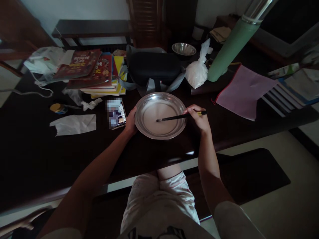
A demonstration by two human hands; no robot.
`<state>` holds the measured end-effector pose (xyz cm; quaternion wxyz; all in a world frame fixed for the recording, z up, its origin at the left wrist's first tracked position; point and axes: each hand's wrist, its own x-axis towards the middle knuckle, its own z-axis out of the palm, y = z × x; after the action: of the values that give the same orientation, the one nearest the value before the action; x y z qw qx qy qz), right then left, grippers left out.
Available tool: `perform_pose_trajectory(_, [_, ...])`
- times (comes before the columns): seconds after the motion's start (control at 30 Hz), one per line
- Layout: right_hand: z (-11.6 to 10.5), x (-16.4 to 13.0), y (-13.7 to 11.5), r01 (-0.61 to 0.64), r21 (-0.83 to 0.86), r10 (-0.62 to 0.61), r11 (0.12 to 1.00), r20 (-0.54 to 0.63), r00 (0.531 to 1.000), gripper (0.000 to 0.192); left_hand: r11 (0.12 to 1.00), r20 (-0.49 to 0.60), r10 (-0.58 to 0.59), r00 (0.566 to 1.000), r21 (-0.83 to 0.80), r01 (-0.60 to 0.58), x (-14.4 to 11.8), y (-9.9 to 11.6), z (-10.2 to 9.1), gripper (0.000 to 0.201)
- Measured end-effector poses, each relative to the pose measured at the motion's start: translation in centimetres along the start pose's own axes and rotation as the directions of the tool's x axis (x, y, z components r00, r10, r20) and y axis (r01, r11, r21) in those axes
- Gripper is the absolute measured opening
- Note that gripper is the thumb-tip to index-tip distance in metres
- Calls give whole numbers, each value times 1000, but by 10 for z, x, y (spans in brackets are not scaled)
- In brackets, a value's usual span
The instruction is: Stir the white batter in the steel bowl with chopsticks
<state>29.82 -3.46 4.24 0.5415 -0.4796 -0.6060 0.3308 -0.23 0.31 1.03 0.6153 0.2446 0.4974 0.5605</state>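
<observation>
A shallow steel plate [143, 111] holding a pale whitish liquid sits on the dark table [37, 156] in front of me. My left hand [131, 121] grips the plate's left rim. My right hand [198, 118] holds a pair of dark chopsticks [174, 117] at the plate's right edge, their tips resting in the liquid near the plate's middle.
A phone [116, 114] lies just left of the plate, with white paper [74, 124] and a small jar [57, 108] farther left. Behind are stacked books [96, 71], a black case [153, 66], a tied white bag [197, 71], a steel bowl [183, 49], a green flask [231, 44] and a pink folder [244, 91].
</observation>
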Motion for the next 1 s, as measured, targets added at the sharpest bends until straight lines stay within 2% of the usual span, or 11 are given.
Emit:
perform_pose_trajectory(0.17, [-1, 0, 0, -15, -15, 14, 1000, -96, 995, 48, 1000, 14, 13, 1000, -6, -13, 1, -2, -1, 24])
perform_pose_trajectory(0.33, [0, 0, 0, 2, -6, -2, 1000, 16, 1000, 47, 1000, -2, 8, 1000, 3, -8, 1, -1, 0, 26])
perform_pose_trajectory(0.5, [-1, 0, 1, -13, -2, 13, 1000, -113, 994, 47, 1000, 54, 19, 998, 11, -19, 1, -1, -2, 29])
perform_pose_trajectory(0.67, [-1, 1, 1, 18, -38, -17, 999, 15, 1000, 49, 1000, 49, 9, 999, 9, -10, 3, -2, -4, 30])
perform_pose_trajectory(0.83, [-2, 0, 2, -7, 5, 8, 1000, -97, 995, 46, 1000, 21, -29, 999, 1, 29, 3, -1, -3, 26])
perform_pose_trajectory(1.0, [-1, 1, 3, 32, -37, -32, 999, 23, 999, 46, 999, -8, -38, 999, -18, 38, 1, 0, -1, 24])
